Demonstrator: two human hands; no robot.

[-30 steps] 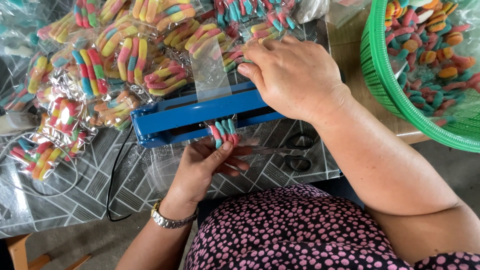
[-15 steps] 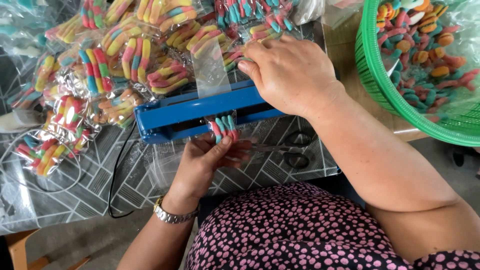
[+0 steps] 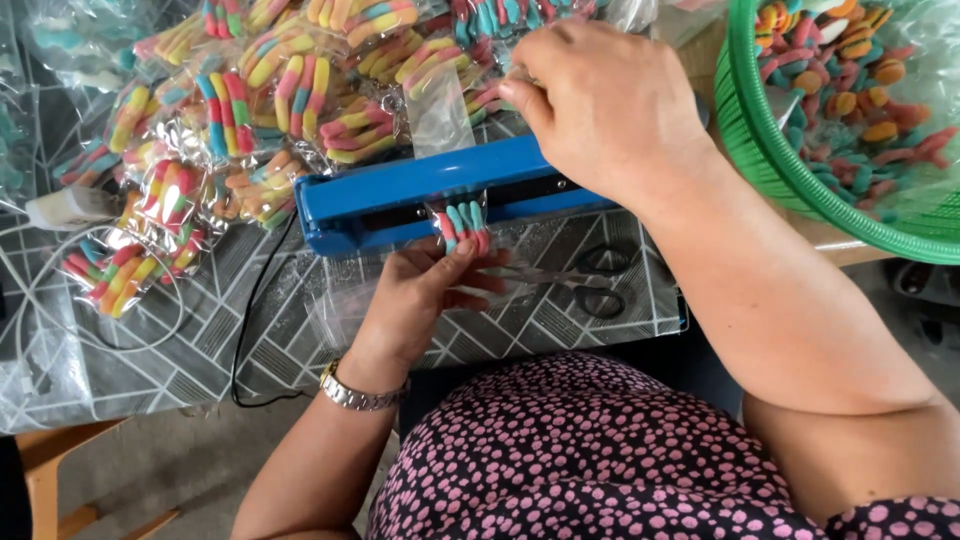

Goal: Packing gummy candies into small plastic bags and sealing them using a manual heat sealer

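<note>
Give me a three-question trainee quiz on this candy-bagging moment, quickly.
1. True or false: the right hand presses down on the blue sealer bar.
2. What does the left hand hold at the sealer's near edge? A) scissors B) a small bag of candy C) the green basket
3. Fill in: the scissors lie on the table just right of the ___ hand.

Key: 1 true. 2 B, the small bag of candy; the green basket stands untouched at the right. 3 left.
</note>
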